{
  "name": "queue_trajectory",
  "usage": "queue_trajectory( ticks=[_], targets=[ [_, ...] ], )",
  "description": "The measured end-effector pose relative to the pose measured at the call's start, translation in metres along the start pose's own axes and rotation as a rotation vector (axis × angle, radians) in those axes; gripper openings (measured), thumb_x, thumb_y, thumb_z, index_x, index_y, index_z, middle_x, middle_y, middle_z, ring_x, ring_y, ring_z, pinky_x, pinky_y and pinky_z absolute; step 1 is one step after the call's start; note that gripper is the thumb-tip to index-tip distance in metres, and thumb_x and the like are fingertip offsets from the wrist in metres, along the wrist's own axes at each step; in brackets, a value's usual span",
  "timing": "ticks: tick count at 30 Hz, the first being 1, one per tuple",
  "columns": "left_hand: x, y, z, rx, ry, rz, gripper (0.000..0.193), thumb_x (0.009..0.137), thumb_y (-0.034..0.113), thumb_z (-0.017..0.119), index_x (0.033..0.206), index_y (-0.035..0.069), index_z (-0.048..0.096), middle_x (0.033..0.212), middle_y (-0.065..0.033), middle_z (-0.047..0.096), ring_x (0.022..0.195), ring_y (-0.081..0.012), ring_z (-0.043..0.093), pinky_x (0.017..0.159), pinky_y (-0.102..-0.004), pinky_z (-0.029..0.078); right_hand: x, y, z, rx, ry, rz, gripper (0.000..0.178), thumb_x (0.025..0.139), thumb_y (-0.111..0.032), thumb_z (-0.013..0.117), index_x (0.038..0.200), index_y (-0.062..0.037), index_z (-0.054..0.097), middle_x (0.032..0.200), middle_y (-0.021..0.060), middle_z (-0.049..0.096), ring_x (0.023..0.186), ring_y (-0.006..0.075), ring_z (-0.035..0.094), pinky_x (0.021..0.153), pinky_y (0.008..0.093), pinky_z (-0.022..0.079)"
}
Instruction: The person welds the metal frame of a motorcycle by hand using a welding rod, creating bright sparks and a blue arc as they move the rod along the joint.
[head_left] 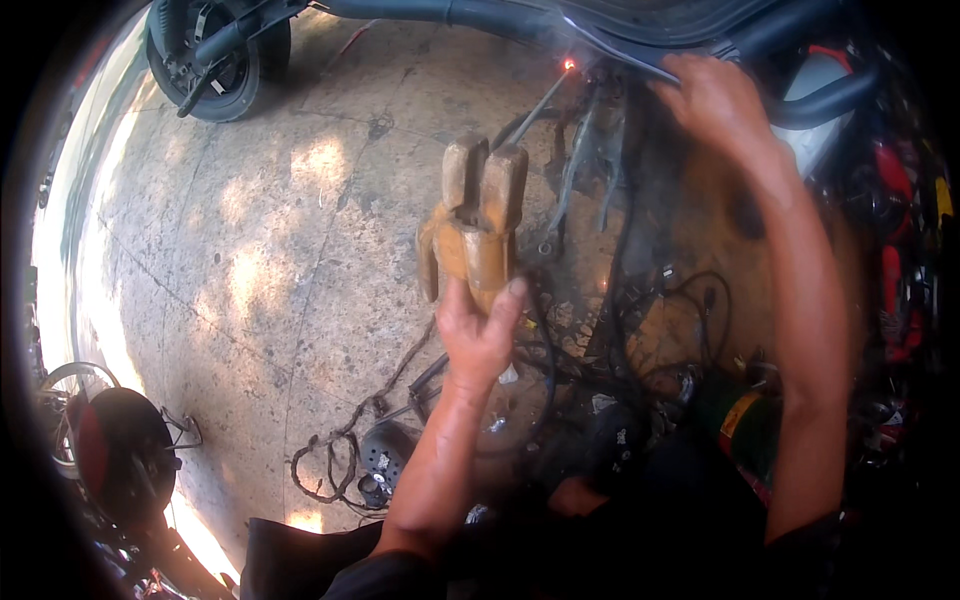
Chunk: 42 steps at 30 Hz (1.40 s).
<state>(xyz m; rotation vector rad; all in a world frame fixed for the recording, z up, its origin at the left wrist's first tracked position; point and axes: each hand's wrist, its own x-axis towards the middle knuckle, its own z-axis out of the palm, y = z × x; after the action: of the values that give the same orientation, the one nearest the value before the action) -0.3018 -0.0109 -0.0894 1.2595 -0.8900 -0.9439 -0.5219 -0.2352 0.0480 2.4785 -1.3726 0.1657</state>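
My left hand (478, 335) is wrapped round a bulky, worn yellow-brown welding electrode holder (470, 245) in the middle of the view. Clamped in its jaws is a thin grey welding rod (540, 106), slanting up and right to a small red-hot glowing tip. Faint smoke hangs around that tip. At the upper right, the fingers of my right hand (715, 100) are closed on a thin metal rod (625, 58). This rod reaches up and left along a dark tubular frame (440, 12), its far end just above the glowing tip. My right palm is hidden.
Grey long-handled tools (580, 165) lie below the glowing tip. Black cables (625, 290) tangle across the concrete floor (250, 260). A wheel (225, 75) stands at the upper left, a dark perforated housing (387, 450) near my left forearm, and part of a parked two-wheeler (125, 450) at the lower left.
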Motion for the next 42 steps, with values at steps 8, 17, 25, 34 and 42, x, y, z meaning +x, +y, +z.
queue_trajectory(
  ticks=[8,17,25,34,42],
  targets=[
    [0.002,-0.001,0.002,-0.031,-0.003,-0.051,0.035,0.088,0.013,0.071,0.116,-0.002,0.057,0.097,-0.0081,0.066,0.084,-0.0137,0.062,0.075,-0.0272,0.051,0.001,0.000,0.000,0.003,-0.005,0.012,0.023,0.086,-0.025,0.066,0.095,-0.0049,0.070,0.085,0.0192,0.069,0.085,0.0400,0.065,0.076,0.0496,0.052],
    [0.005,0.003,0.002,0.000,-0.013,0.000,0.036,0.087,0.011,0.072,0.117,-0.003,0.057,0.098,-0.0084,0.065,0.085,-0.0135,0.061,0.074,-0.0271,0.051,0.001,-0.001,0.000,0.004,-0.019,0.030,0.023,0.086,-0.026,0.067,0.096,-0.0061,0.071,0.087,0.0185,0.069,0.086,0.0395,0.065,0.077,0.0490,0.052],
    [0.009,0.004,0.007,-0.070,0.013,0.056,0.035,0.087,0.007,0.071,0.117,-0.003,0.057,0.098,-0.0085,0.066,0.085,-0.0130,0.061,0.075,-0.0270,0.051,0.000,0.001,0.004,0.029,0.037,0.024,0.022,0.085,-0.025,0.067,0.096,-0.0069,0.071,0.087,0.0186,0.069,0.086,0.0405,0.065,0.076,0.0495,0.051],
    [0.009,-0.003,0.003,0.084,0.007,0.120,0.039,0.086,0.011,0.072,0.119,-0.002,0.057,0.096,-0.0088,0.068,0.084,-0.0164,0.065,0.075,-0.0303,0.053,0.000,0.003,0.004,0.026,0.061,-0.026,0.021,0.085,-0.025,0.067,0.094,-0.0061,0.071,0.084,0.0190,0.068,0.083,0.0411,0.064,0.073,0.0502,0.051],
    [0.002,0.010,0.007,-0.136,-0.025,-0.102,0.042,0.089,0.020,0.071,0.120,-0.003,0.056,0.093,-0.0090,0.068,0.075,-0.0139,0.064,0.068,-0.0287,0.052,0.000,-0.001,0.000,0.014,0.021,0.003,0.023,0.085,-0.026,0.067,0.094,-0.0053,0.070,0.086,0.0188,0.068,0.083,0.0403,0.065,0.073,0.0496,0.052]
  ],
)
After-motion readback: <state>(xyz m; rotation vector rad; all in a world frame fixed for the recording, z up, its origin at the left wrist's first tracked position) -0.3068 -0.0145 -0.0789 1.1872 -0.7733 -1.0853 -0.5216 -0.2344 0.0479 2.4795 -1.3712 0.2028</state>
